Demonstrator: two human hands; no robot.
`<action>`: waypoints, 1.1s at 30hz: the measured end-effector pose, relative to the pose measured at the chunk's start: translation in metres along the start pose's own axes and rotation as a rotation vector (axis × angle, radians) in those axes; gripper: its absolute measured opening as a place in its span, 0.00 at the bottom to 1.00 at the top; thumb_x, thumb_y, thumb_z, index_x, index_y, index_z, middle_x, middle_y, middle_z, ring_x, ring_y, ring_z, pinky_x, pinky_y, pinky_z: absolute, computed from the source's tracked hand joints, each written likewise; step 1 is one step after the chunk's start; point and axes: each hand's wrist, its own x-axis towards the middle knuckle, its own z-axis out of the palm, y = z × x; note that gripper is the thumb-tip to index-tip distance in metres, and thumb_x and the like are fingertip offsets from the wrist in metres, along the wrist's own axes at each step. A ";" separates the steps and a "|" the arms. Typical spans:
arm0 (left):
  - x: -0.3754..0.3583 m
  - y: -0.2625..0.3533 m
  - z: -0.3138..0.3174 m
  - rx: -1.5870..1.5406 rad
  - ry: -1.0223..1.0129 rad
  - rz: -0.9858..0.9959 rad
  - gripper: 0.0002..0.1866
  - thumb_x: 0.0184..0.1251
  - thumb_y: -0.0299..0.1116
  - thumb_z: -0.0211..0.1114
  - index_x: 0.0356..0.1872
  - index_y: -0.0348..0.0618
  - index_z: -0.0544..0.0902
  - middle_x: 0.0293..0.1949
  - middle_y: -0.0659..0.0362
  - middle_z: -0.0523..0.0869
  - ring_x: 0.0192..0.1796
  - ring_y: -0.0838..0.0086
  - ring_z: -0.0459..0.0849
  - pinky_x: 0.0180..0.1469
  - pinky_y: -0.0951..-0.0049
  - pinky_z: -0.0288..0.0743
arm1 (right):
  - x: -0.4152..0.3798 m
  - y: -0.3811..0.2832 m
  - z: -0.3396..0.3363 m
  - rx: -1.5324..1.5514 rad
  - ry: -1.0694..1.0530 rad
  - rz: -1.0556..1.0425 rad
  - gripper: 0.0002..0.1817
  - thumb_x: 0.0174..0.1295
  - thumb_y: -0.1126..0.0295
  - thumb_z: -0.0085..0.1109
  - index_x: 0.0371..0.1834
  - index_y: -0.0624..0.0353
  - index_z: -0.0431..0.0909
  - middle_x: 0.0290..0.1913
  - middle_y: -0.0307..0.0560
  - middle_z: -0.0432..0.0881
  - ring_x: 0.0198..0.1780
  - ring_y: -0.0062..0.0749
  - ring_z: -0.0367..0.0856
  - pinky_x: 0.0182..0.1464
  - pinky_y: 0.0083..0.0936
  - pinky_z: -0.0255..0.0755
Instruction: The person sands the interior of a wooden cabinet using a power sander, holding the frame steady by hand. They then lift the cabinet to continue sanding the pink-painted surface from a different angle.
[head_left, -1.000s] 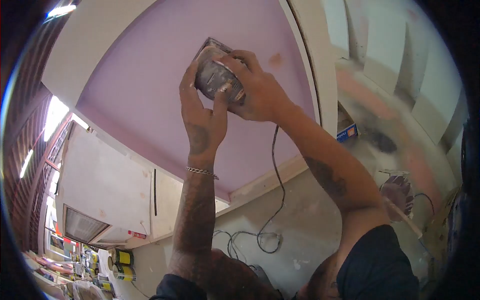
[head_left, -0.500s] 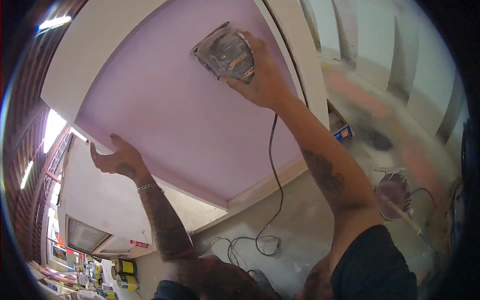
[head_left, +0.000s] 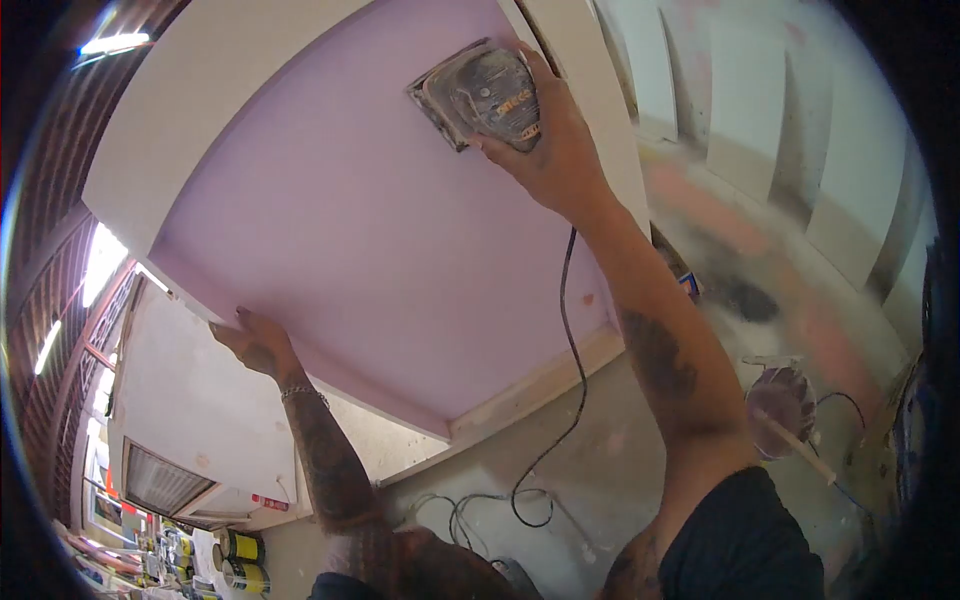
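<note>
My right hand (head_left: pixel 560 150) is wrapped round a dusty electric sander (head_left: pixel 480 92), whose square pad lies against a lavender-painted panel (head_left: pixel 350 220). The sander's black cord (head_left: pixel 567 310) hangs down from beneath my wrist. Lower on the left, my left hand (head_left: pixel 262 345) grips the raised edge (head_left: pixel 340 390) of the painted cabinet, thumb on the inner side and the other fingers partly hidden behind the edge. A bracelet circles that wrist.
Loops of cord (head_left: pixel 480 510) lie on the floor. At right stands a purple-stained bucket (head_left: pixel 783 405) with a stick across it. Pale boards (head_left: pixel 745 110) lean behind. Paint cans (head_left: pixel 243 560) stand at lower left, beside a white cabinet (head_left: pixel 200 400).
The sander has slid right across the panel with my right hand. My left hand, open with fingers spread before, has closed on the cabinet edge.
</note>
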 end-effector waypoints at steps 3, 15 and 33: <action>0.008 -0.022 0.003 -0.155 -0.061 -0.138 0.28 0.80 0.37 0.55 0.75 0.35 0.63 0.68 0.43 0.76 0.67 0.51 0.81 0.66 0.55 0.77 | 0.004 -0.002 0.002 -0.066 0.042 -0.031 0.57 0.54 0.60 0.82 0.83 0.58 0.53 0.67 0.61 0.72 0.67 0.53 0.76 0.67 0.43 0.74; 0.007 -0.014 0.002 -0.073 -0.047 0.019 0.31 0.76 0.35 0.55 0.75 0.32 0.61 0.68 0.41 0.74 0.67 0.48 0.80 0.66 0.53 0.76 | 0.015 0.007 0.006 -0.081 0.110 -0.166 0.59 0.57 0.64 0.78 0.85 0.57 0.44 0.72 0.71 0.63 0.71 0.70 0.69 0.70 0.55 0.69; 0.001 0.005 -0.004 0.150 -0.032 0.004 0.39 0.68 0.38 0.64 0.76 0.29 0.60 0.71 0.42 0.72 0.67 0.53 0.80 0.67 0.59 0.77 | -0.026 -0.017 0.026 0.102 0.009 0.026 0.55 0.50 0.65 0.81 0.81 0.45 0.56 0.67 0.62 0.65 0.62 0.63 0.76 0.60 0.48 0.79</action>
